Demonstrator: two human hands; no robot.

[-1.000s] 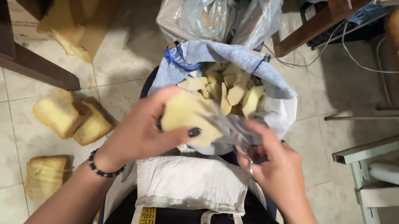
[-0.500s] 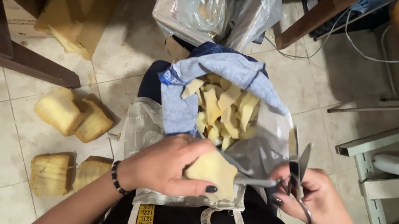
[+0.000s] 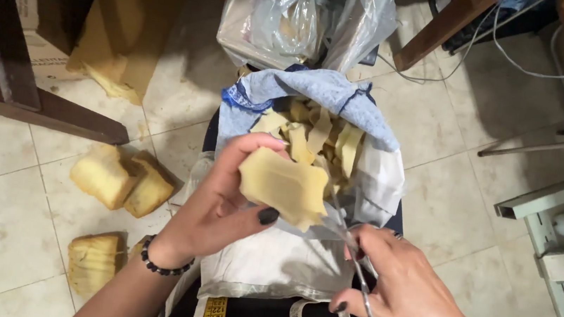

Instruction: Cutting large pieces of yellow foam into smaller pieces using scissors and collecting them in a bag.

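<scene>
Two hands worked over a sack: left hand gripped foam, right hand closed around scissors.

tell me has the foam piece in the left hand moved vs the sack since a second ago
Yes. The foam piece has come toward the wearer, from over the sack opening to its near edge.

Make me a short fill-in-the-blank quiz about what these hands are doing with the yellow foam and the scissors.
1. The left hand holds a piece of yellow ____.
2. The right hand works a pair of ____.
3. Cut strips lie in an open ____ on the lap.
4. More foam blocks lie on the tiled ____.

Missing words: foam; scissors; bag; floor
</scene>
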